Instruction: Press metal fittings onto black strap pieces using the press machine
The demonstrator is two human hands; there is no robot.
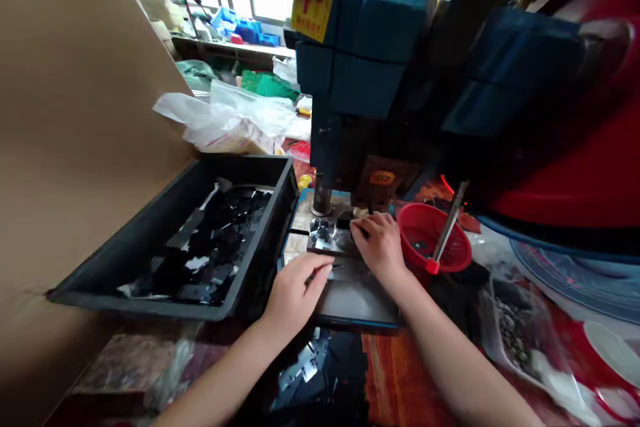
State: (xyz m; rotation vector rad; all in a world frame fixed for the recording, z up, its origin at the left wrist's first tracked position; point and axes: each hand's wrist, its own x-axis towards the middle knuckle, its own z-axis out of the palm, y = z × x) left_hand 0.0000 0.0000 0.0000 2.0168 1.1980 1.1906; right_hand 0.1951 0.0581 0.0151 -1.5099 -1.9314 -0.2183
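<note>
My left hand (299, 290) is over the near left part of the press's metal bed (355, 293). Its thumb and fingers are closed together; a thin dark sliver shows by the tips, but I cannot tell whether it is held. Farther in, my right hand (381, 243) reaches to the right side of the metal die block (325, 235), its fingers curled in a pinch. Whatever it holds is hidden. Above both hands hangs the blue press head (360, 47), with a dark tool plate (383, 180) beneath it.
A black bin (260, 240) of dark flat pieces stands left, beside a large cardboard sheet (75, 113). Right of the bed is a red basket (450, 260) behind a metal lever (450, 223). Loose shiny pieces (307, 367) lie in front. A bag of small parts (515, 333) sits right.
</note>
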